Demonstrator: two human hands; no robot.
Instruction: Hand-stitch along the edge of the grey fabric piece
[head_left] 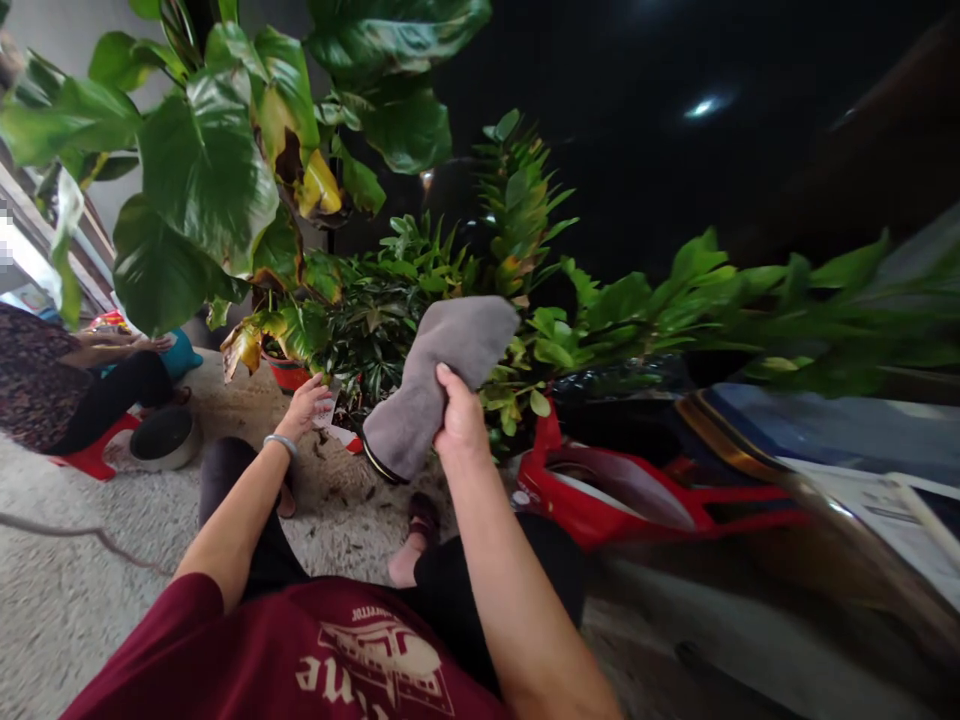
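Observation:
My right hand [461,420] grips a soft grey cloth [431,385], thumb on top. The cloth hangs in front of the plants, and a dark edge with a pale yellowish line shows at its lower end. My left hand [307,407], with a grey bracelet at the wrist, reaches forward with its fingers stretched out. It is close to a red pot [285,372] and the low leaves of a big-leaved plant [206,170]. A white and red piece [341,430] lies just beyond the left fingers; whether they touch it I cannot tell.
Dense green shrubs [375,320] stand ahead, against a dark glossy surface. On the right is a red bag [615,490] beside stacked items [795,430]. At left a person [45,370] sits on a red stool [101,450] near a grey basin [165,440]. A cable [82,528] crosses the floor.

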